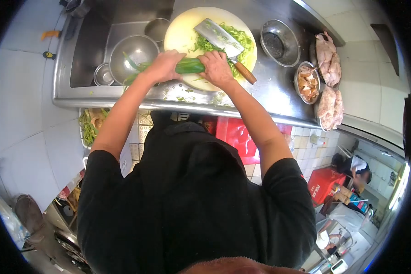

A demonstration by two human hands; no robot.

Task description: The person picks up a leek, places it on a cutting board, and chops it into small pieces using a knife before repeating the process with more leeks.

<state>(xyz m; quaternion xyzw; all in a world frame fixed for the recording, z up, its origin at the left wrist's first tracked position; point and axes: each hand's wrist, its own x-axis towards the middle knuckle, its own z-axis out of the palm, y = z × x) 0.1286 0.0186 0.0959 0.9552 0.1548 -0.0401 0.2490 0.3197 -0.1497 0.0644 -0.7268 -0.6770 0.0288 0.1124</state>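
A bunch of green onions [190,66] lies across the near edge of the round cutting board [179,34]. My left hand [165,67] is wrapped round the bunch at its left part, with leaf ends sticking out past the wrist toward the sink. My right hand [216,68] grips the bunch's other end, fingers closed over it. Just beyond my right hand, a cleaver [218,36] rests flat on the board, its wooden handle pointing toward me over the rim. Around the blade are heaped chopped green onions [244,37].
Left of the board, a steel bowl [128,55] sits in the sink [87,68]. To the right stand another steel bowl [281,43], a bowl of browned pieces [308,83] and whole poultry [328,59]. A red crate [230,134] is below the counter; another person [354,166] is far right.
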